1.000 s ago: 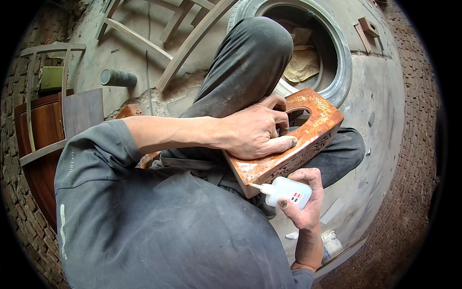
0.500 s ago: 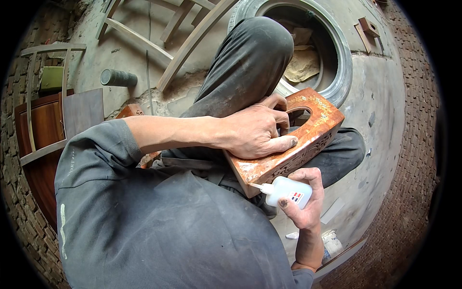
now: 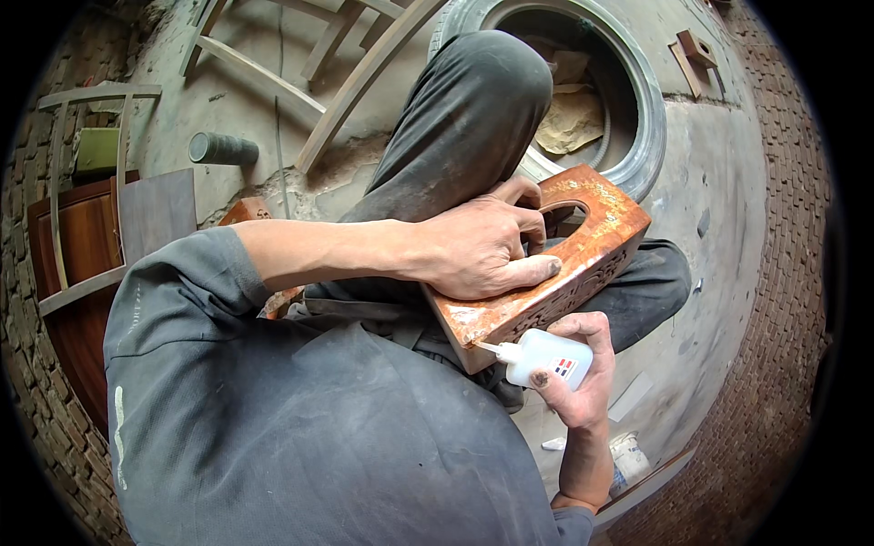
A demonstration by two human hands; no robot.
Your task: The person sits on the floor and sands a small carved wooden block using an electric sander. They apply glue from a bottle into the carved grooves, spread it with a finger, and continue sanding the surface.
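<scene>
Across my lap lies a reddish-brown wooden tissue box cover (image 3: pixel 596 221) with an oval opening in its top and carved openwork along its side. My left hand (image 3: pixel 487 241) grips it, thumb flat on the top and fingers curled by the opening. In my right hand (image 3: pixel 583 369) is a small translucent white squeeze bottle (image 3: pixel 539 357), pinched between thumb and fingers. Its narrow nozzle is at the near left corner of the box, at the top edge. I cannot tell whether any liquid is coming out.
A tyre (image 3: pixel 645 136) with crumpled brown paper inside lies beyond my knee. Wooden frames (image 3: pixel 364 82) stand at the far left, near a green cylinder (image 3: pixel 223 148). Small wooden pieces (image 3: pixel 697 50) lie at the far right. A white tub (image 3: pixel 628 460) is by my right forearm.
The bottle and my right hand have shifted very slightly to the right, the nozzle moving a little along the box's corner. My left hand and the box stay almost still.
</scene>
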